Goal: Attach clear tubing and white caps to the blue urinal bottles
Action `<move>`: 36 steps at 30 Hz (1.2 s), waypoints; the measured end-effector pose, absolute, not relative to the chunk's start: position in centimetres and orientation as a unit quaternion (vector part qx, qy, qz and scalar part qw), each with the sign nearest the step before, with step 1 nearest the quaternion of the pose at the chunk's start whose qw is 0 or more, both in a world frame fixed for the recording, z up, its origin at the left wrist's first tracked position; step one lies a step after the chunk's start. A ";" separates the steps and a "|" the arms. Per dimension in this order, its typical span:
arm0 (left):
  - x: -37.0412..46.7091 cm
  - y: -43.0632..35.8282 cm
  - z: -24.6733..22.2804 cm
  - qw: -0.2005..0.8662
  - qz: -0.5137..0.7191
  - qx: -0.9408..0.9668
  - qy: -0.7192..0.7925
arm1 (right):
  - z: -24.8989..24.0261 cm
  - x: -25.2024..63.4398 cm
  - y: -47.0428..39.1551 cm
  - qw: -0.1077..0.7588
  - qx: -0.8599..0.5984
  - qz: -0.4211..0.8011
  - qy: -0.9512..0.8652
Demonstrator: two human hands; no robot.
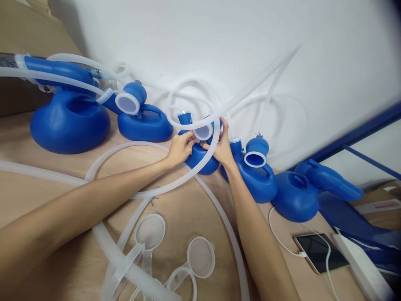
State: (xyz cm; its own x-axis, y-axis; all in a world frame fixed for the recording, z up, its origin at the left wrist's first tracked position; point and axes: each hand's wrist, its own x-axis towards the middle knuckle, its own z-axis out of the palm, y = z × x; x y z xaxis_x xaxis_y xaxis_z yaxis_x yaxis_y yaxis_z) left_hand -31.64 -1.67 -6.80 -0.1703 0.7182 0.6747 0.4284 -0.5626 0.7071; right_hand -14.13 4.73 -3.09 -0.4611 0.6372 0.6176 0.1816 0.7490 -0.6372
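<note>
In the head view, both my hands are at a blue plastic bottle (203,161) standing near the wall. Above its body sits a blue funnel-shaped piece with a white cap (203,132) facing me. My left hand (181,148) is closed at the left edge of this capped piece, fingertips pinched by the rim. My right hand (223,144) is wrapped round its right side, thumb below and fingers behind. A looped translucent corrugated hose (205,161) passes in front of the bottle and the right hand. The hose hides part of the grip.
More blue bottles (70,125) stand left and right along the wall. Translucent lids with straps (201,257) and loose hose (134,274) lie on the table (175,221). A phone (322,251) with a white cable and a white power strip (363,267) lie at right.
</note>
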 end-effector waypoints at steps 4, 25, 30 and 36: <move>-31.6 -1.6 -6.7 0.131 0.623 0.627 0.450 | -2.9 -14.1 4.4 0.447 -0.262 0.251 -0.817; -32.7 -1.0 -6.7 0.027 0.567 0.688 0.452 | -1.9 -14.2 3.3 0.454 -0.289 0.253 -0.804; -32.9 -0.8 -6.9 0.016 0.558 0.690 0.460 | -1.6 -14.2 3.0 0.451 -0.303 0.264 -0.797; -32.5 -0.9 -6.4 0.055 0.581 0.674 0.454 | -2.0 -14.1 3.5 0.443 -0.296 0.277 -0.799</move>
